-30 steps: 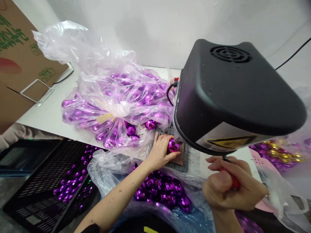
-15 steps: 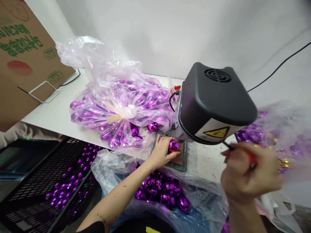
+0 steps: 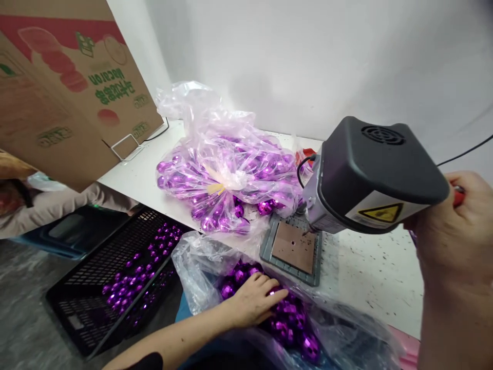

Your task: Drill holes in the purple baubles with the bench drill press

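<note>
Left hand (image 3: 257, 300) is palm down on the purple mirror balls (image 3: 287, 324), in an open clear bag (image 3: 196, 272) at the near table edge. Fingers bent over the balls; can't tell if it grips one. Right hand (image 3: 462, 241) is closed on the red handle (image 3: 458, 197) at the right side of the black-housed machine (image 3: 379, 164).

Pink plastic edge (image 3: 408, 349) at near right. Black crate (image 3: 73, 303) low on the left, more small purple balls (image 3: 150, 262) inside. Grey base (image 3: 267, 249) sits on the white table (image 3: 373, 272) beyond the open bag, brown square plate (image 3: 295, 257) on it, small dark spot near the plate's middle. Machine nose is by the plate's right side. Yellow warning label (image 3: 381, 212) on the housing. Dark specks around the tabletop.

Further back: gathered clear bag (image 3: 234, 180) full of purple balls, yellow strip (image 3: 214, 188) at the gather. Another person's sleeve (image 3: 54, 205) at left, below the printed cardboard box (image 3: 88, 103). Pale wall (image 3: 269, 61) behind.
</note>
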Tool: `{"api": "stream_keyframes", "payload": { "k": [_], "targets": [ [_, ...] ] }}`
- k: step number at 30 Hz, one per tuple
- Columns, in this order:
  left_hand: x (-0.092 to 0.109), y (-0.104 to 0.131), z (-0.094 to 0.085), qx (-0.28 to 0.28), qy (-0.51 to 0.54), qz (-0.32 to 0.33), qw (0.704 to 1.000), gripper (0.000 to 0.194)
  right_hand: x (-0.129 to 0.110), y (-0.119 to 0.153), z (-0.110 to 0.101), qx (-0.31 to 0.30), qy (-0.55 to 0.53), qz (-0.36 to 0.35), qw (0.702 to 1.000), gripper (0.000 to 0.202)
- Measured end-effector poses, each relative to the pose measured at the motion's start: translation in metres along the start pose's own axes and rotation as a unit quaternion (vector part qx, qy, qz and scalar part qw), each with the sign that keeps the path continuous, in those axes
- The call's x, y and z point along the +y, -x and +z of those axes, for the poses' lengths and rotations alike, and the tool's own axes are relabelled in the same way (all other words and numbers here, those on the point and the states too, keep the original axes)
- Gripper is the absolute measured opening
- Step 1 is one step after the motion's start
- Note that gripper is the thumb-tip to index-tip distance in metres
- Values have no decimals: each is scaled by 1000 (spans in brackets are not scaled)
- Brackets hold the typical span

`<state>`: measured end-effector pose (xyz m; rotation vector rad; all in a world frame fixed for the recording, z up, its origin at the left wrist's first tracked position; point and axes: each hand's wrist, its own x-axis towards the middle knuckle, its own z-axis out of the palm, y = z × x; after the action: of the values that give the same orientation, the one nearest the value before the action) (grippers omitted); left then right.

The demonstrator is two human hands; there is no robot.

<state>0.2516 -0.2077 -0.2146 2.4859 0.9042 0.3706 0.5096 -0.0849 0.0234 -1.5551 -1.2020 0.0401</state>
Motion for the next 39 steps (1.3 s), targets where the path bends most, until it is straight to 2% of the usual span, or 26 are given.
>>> {"api": "stream_keyframes", "payload": {
  "k": [2, 5, 7, 10, 12, 15, 18, 21, 23, 25, 27, 28, 29, 30, 32, 33, 34, 35, 36, 37, 39],
  "targets": [
    [-2, -9, 10, -11, -25, -43, 999, 78, -2, -2, -1, -5, 1, 8, 1000, 17],
    [7, -19, 12, 21, -38, -92, 995, 84, -2, -3, -4, -22, 5, 3, 1000, 20],
    [17, -20, 1, 40, -30, -88, 995, 76, 0, -4, -5, -31, 11, -9, 999, 24],
    [19, -29, -33, 97, -19, -56, 994, 42, 1, -4, -6, -32, 21, -12, 999, 26],
    [7, -49, -65, 158, -41, -53, 985, 26, 0, -4, -6, -31, 25, -10, 999, 24],
    [-29, -100, -107, 233, -109, -108, 960, 33, -3, -4, -5, -40, 10, -4, 999, 25],
    [-61, -153, -128, 218, -125, -134, 959, 40, -5, -5, -8, -56, -5, -1, 998, 35],
    [-74, -178, -136, 198, -96, -120, 968, 32, -6, -5, -11, -80, -4, -1, 997, 40],
    [-71, -173, -141, 189, -82, -127, 970, 26, -6, -5, -12, -93, -8, -4, 996, 40],
    [-62, -154, -148, 170, -34, -152, 973, 28, -7, -4, -12, -97, -23, -12, 995, 41],
    [-49, -128, -154, 148, 94, -187, 967, 36, -7, -3, -11, -96, -43, -17, 994, 41],
    [-42, -115, -156, 136, 193, -200, 951, 40, -7, -2, -10, -94, -51, -18, 994, 41],
    [-37, -103, -157, 120, 307, -211, 920, 43, -7, -2, -10, -91, -56, -17, 994, 40],
    [-33, -93, -156, 99, 424, -216, 874, 46, -7, -1, -9, -89, -59, -16, 994, 39],
    [-28, -80, -151, 46, 619, -212, 755, 49, -6, -1, -8, -85, -64, -17, 994, 38],
    [-27, -77, -147, 24, 681, -204, 703, 51, -6, -1, -8, -84, -65, -16, 994, 38],
    [-27, -77, -143, 12, 717, -200, 668, 53, -6, -2, -8, -83, -65, -16, 994, 39],
    [-28, -78, -138, 9, 731, -199, 653, 54, -5, -2, -8, -83, -64, -16, 994, 38],
    [-28, -80, -133, 14, 725, -201, 658, 53, -5, -2, -8, -84, -62, -16, 994, 38],
    [-29, -84, -127, 28, 705, -204, 678, 51, -5, -3, -9, -86, -60, -17, 994, 38],
    [-31, -90, -117, 65, 643, -201, 736, 45, -5, -3, -10, -91, -57, -22, 994, 38]
  ]
}}
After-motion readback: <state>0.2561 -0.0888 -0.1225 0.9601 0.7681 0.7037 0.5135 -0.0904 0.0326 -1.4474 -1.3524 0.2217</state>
